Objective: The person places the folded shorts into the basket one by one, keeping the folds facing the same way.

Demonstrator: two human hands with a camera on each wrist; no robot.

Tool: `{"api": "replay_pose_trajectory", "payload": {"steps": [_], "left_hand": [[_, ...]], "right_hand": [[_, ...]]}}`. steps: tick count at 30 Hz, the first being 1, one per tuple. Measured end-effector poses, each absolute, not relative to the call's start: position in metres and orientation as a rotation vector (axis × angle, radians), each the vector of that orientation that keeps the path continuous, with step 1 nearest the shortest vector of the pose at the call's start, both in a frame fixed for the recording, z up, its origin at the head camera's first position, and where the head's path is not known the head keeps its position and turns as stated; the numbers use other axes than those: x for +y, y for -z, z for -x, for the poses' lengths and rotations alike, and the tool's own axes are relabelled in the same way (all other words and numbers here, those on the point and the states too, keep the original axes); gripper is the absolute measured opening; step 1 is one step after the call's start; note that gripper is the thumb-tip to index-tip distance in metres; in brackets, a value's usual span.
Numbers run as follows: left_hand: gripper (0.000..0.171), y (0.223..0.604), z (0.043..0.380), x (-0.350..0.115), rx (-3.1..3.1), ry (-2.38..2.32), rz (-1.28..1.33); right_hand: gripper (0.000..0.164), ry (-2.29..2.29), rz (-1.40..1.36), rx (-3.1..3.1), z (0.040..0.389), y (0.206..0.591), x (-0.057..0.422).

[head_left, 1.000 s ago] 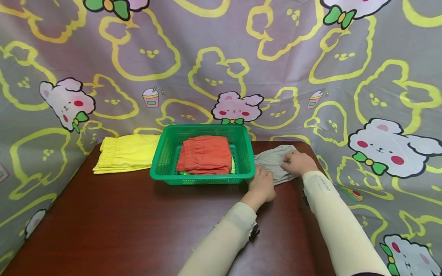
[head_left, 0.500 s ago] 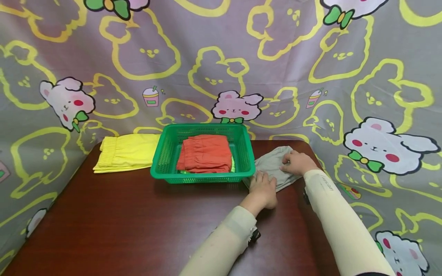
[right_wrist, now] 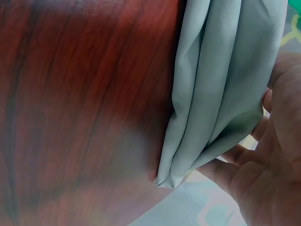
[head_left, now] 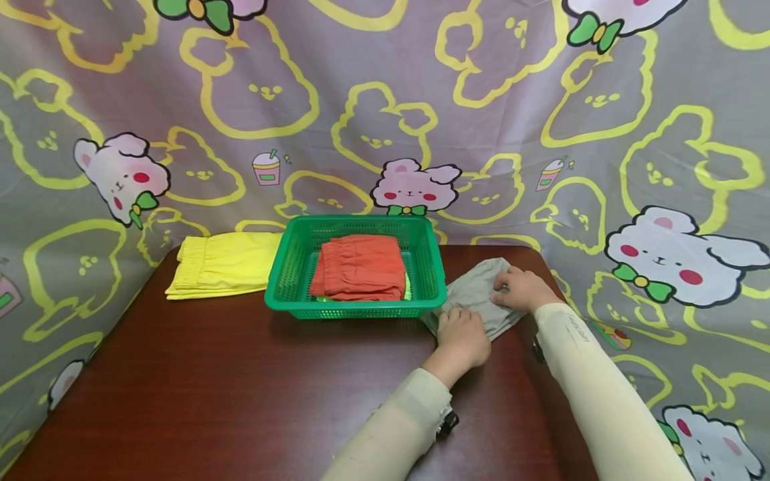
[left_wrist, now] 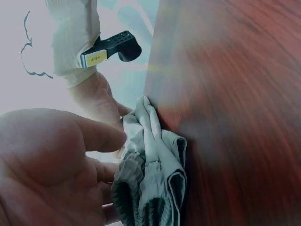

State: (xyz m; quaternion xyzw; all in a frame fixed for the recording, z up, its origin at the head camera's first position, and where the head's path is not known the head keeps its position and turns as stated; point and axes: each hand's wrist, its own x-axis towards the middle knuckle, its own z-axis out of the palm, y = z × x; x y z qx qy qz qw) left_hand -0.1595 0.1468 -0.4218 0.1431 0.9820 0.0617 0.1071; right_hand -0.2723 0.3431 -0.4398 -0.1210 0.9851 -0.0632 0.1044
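Note:
Folded grey shorts (head_left: 474,286) lie on the table at the basket's right, partly behind its corner. My left hand (head_left: 463,339) rests with its fingers on their near left part. The left wrist view shows the gathered waistband and stacked layers of the grey shorts (left_wrist: 153,146) beside the left hand (left_wrist: 47,165), thumb and fingers apart. On their right part lie the fingers of my right hand (head_left: 523,290). In the right wrist view, that right hand (right_wrist: 263,174) touches the smooth folded edge of the shorts (right_wrist: 221,84) with fingers extended. Some fingertips are hidden behind the cloth.
A green plastic basket (head_left: 355,305) stands at the table's back, holding folded orange shorts (head_left: 361,267) above a bright green cloth (head_left: 408,288). Folded yellow shorts (head_left: 231,264) lie left of it. A patterned curtain (head_left: 337,80) borders the brown table (head_left: 240,387).
Both hands have shifted slightly toward me, and the grey shorts have turned and slid a little nearer with them. The basket and yellow shorts stay in place.

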Motion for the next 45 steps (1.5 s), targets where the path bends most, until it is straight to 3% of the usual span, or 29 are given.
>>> {"api": "replay_pose_trajectory", "payload": {"steps": [24,32,45], "left_hand": [[0.029,0.430,0.148,0.138,2.971,-0.161,-0.508],[0.018,0.435,0.141,0.127,2.992,-0.097,-0.574],[0.030,0.428,0.139,0.107,2.926,-0.036,-0.669]], "right_hand": [[0.028,0.148,0.419,2.900,0.254,0.430,0.335],[0.022,0.147,0.413,2.888,0.248,0.435,0.322],[0.022,0.220,0.373,2.890,0.229,0.436,0.311]]}}
